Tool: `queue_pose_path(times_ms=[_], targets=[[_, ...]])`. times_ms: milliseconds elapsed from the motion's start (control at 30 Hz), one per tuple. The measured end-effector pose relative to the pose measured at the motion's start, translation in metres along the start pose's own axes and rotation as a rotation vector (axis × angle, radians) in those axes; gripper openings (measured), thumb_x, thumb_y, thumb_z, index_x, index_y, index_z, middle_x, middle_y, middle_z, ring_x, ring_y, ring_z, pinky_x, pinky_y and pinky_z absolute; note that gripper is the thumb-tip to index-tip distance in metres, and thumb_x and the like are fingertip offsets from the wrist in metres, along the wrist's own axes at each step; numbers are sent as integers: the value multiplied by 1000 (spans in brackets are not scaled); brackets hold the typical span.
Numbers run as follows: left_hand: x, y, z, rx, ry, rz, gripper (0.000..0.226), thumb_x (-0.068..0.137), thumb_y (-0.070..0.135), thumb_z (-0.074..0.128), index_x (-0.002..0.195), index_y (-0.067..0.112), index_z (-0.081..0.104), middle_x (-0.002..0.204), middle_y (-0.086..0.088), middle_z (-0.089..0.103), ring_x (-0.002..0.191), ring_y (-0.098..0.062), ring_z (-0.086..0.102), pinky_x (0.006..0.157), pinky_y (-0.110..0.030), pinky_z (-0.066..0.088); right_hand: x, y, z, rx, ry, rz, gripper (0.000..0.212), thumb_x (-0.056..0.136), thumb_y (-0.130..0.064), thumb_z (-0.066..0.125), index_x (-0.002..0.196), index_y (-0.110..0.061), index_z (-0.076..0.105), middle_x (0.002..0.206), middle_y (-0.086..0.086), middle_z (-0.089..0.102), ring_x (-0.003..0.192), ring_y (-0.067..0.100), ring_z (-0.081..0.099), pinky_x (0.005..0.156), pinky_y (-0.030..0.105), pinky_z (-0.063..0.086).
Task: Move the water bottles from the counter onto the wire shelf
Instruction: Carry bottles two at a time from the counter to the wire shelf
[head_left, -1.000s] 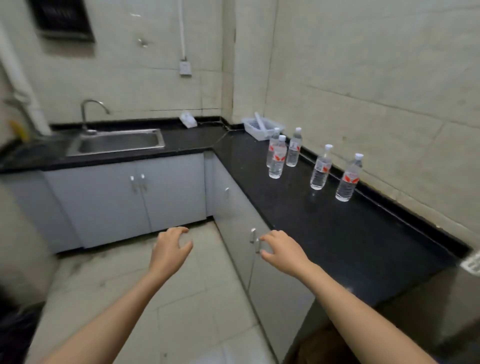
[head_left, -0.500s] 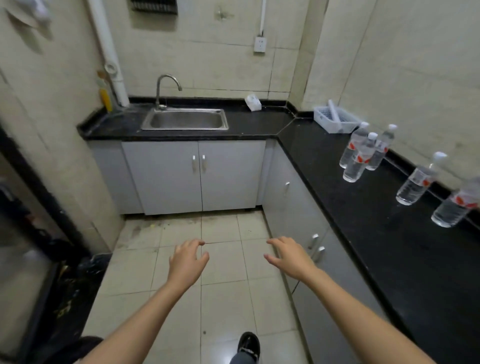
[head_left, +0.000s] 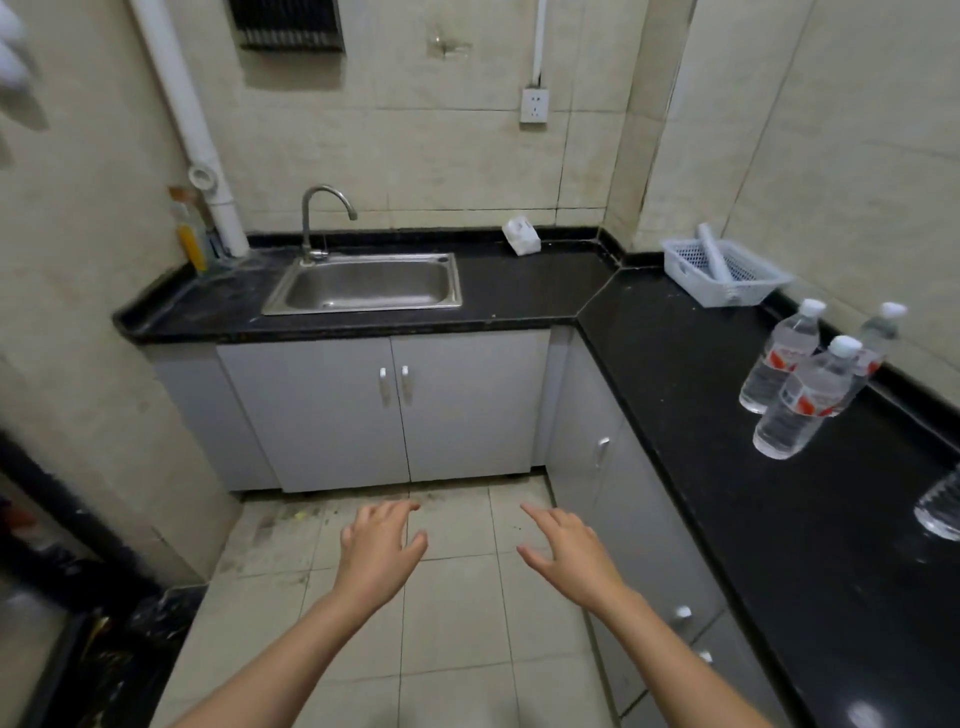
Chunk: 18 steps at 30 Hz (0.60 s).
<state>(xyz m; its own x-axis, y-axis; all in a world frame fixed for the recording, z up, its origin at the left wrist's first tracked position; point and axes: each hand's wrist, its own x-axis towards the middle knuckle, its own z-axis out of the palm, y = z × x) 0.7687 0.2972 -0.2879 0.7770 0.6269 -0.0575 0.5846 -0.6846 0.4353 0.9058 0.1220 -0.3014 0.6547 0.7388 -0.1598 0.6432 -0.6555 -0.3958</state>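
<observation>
Standing upright on the counter (head_left: 670, 374), water bottles (head_left: 802, 410) point caps upward.

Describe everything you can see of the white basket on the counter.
The white basket looks like plastic, rectangular and shallow, with perforated walls. It sits upright on the black counter near the corner, apart from the water bottles. A white tube-like item lies slanted inside, one end above the rim. Nothing else touches it.
</observation>
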Motion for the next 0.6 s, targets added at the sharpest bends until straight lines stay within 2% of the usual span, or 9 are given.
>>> queue_pose_path(times_ms=[133,300,600], targets=[[44,11,13,-31,-7,-16,43,90,32,46,132,20,42,136,1,49,129,-20,33,101,-35,27,33,15,-9,28,-22,32,57,93,-40,42,144,-27,21,142,5,40,131,22,34,106,32,28],[108,24,36,-85,-37,15,43,89,32,49,130,20,45,134,0,52,129,-21,34,100,-35,29,71,48,-25,22,4,129,57,93,-40,41,144,-27,20,144,4,39,132,22,34,107,33,28],[274,84,59,-219,-124,242,41,89,29,52,128,18,48,133,-6,53,130,-26,34,100,-38,29,152,110,-82,-21,149,439,58,92,-40,45,143,-25,24,138,11,43,128,27,38,102,35,33]])
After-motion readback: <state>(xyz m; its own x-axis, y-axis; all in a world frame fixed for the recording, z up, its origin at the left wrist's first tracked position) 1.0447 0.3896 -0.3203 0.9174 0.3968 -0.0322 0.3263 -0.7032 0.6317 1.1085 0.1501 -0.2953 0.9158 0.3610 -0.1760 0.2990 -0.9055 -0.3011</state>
